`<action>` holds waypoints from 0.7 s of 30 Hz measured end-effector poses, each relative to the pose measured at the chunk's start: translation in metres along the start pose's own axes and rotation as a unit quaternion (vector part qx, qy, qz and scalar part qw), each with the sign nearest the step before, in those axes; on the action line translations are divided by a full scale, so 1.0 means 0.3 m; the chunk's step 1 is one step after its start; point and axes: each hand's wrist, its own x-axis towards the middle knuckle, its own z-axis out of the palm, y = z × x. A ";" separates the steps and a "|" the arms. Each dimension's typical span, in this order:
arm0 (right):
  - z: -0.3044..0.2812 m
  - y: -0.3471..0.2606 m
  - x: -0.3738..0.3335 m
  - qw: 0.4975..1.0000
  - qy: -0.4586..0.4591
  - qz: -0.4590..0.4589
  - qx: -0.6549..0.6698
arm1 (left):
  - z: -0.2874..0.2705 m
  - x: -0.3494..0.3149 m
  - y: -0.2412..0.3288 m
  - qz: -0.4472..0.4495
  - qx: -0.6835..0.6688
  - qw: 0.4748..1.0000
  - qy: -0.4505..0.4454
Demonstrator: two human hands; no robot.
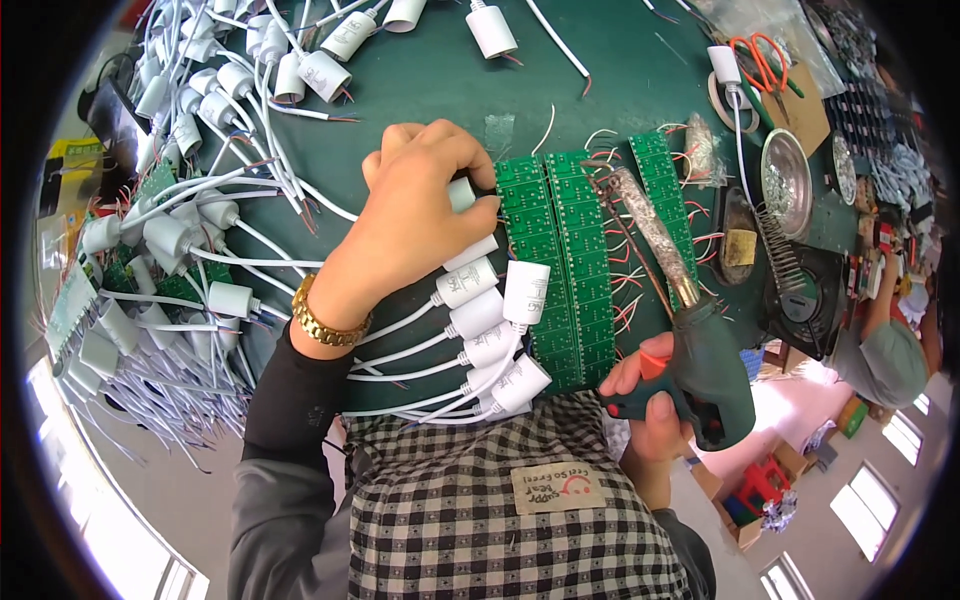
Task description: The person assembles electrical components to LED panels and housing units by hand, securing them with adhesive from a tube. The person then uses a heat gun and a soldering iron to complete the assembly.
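Note:
My left hand (pixel 420 205), with a gold watch at the wrist, is closed around a white cylindrical lamp holder (pixel 461 194) at the left edge of the green circuit board panels (pixel 580 290). Below it, several more white lamp holders (pixel 476 315) with white cables lie in a row along that edge; one rests partly over the boards. My right hand (pixel 655 400) grips a dark green soldering gun (pixel 712 365) with an orange-red trigger. Its long barrel slants up and left, and the tip is over the upper part of the boards. Whether it touches them, I cannot tell.
Piles of white lamp holders (pixel 170 240) with cables cover the left side. At the right are a metal dish (pixel 787 185), a coil spring (pixel 780 250), a black fan (pixel 815 310), orange-handled scissors (pixel 762 70) and a bag of small parts (pixel 702 152). Another person's arm (pixel 880 300) shows far right.

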 end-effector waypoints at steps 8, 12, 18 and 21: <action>0.008 0.040 0.014 0.998 -0.066 0.013 -0.007 | -0.007 -0.003 -0.044 0.049 -0.078 0.996 0.005; 0.016 0.044 0.014 0.997 -0.064 0.013 -0.035 | -0.010 -0.003 -0.031 0.032 -0.075 0.997 0.001; -0.036 0.075 0.013 0.988 -0.107 -0.041 -0.098 | 0.013 0.003 -0.028 0.007 -0.051 0.998 0.032; -0.040 0.058 0.015 0.961 -0.160 -0.057 -0.219 | 0.025 0.001 -0.027 0.007 -0.045 0.998 0.045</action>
